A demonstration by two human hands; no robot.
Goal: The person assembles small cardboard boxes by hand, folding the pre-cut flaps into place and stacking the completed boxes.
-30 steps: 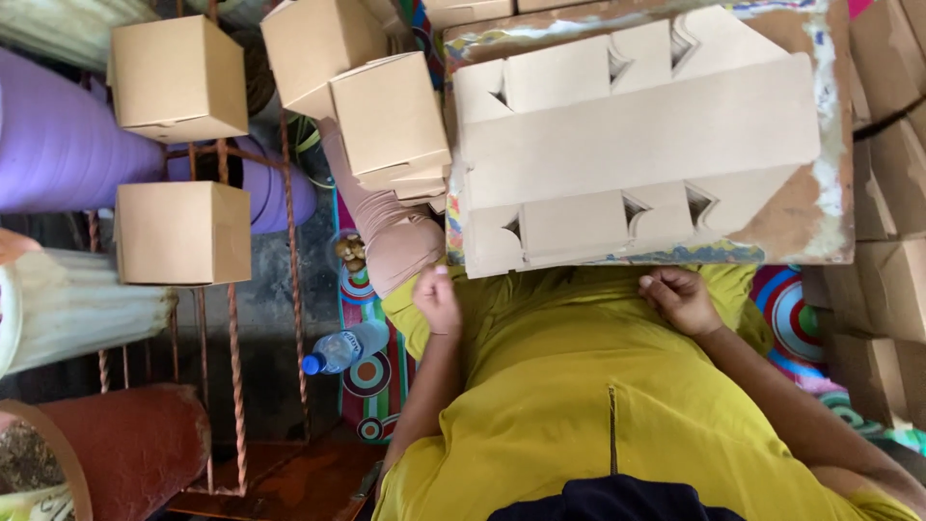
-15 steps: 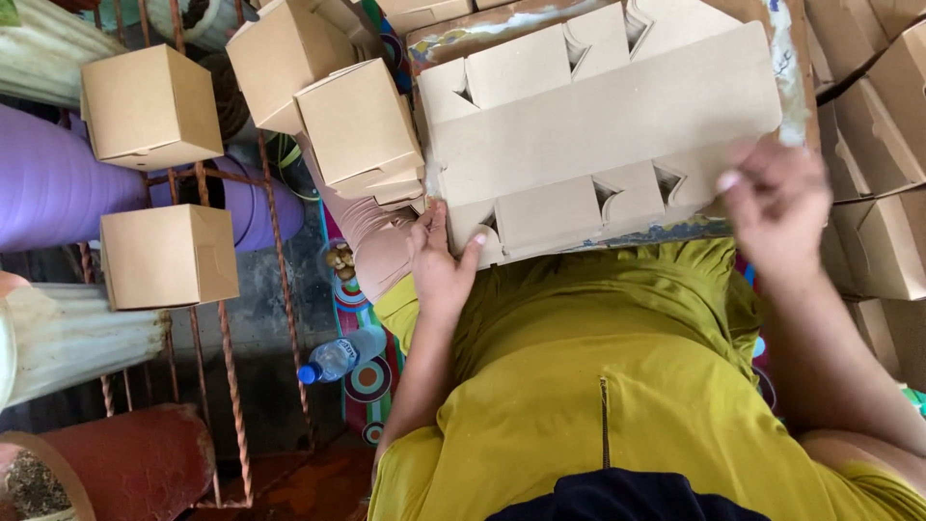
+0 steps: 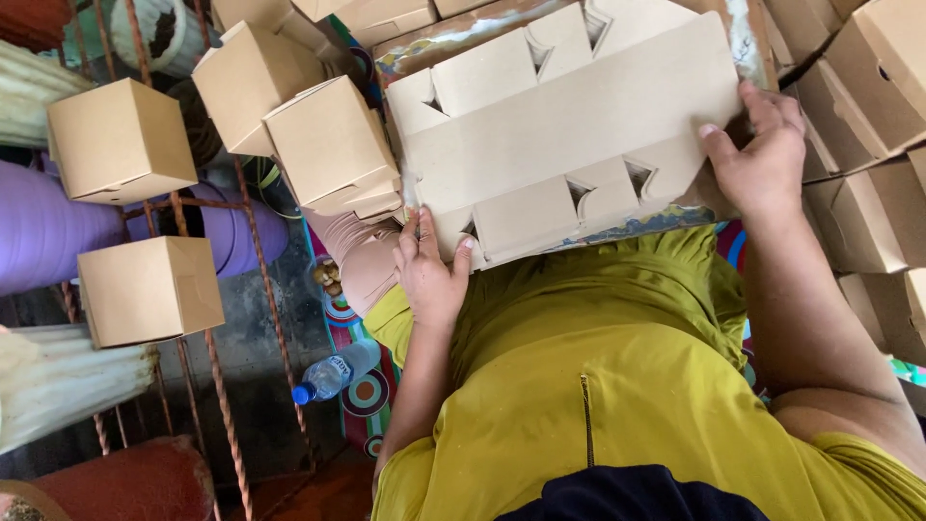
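A flat, unfolded cardboard box blank [image 3: 569,125] with cut flaps lies on a board [image 3: 666,220] across my lap. My left hand [image 3: 429,270] pinches the blank's near left corner, thumb on a flap. At the blank's right edge, my right hand [image 3: 762,159] grips with the fingers curled over the cardboard. A yellow-green garment [image 3: 598,367] covers my lap below the board.
Folded brown boxes sit to the left [image 3: 121,140], [image 3: 149,289], [image 3: 333,145] and are piled at the right [image 3: 868,222]. Rusty metal rods [image 3: 207,367], purple [image 3: 39,227] and pale rolls, and a water bottle [image 3: 333,371] on a patterned mat lie at the left.
My right hand moved from the blank's near edge to its right edge. My left hand shifted up onto the near left corner. The blank has turned slightly.
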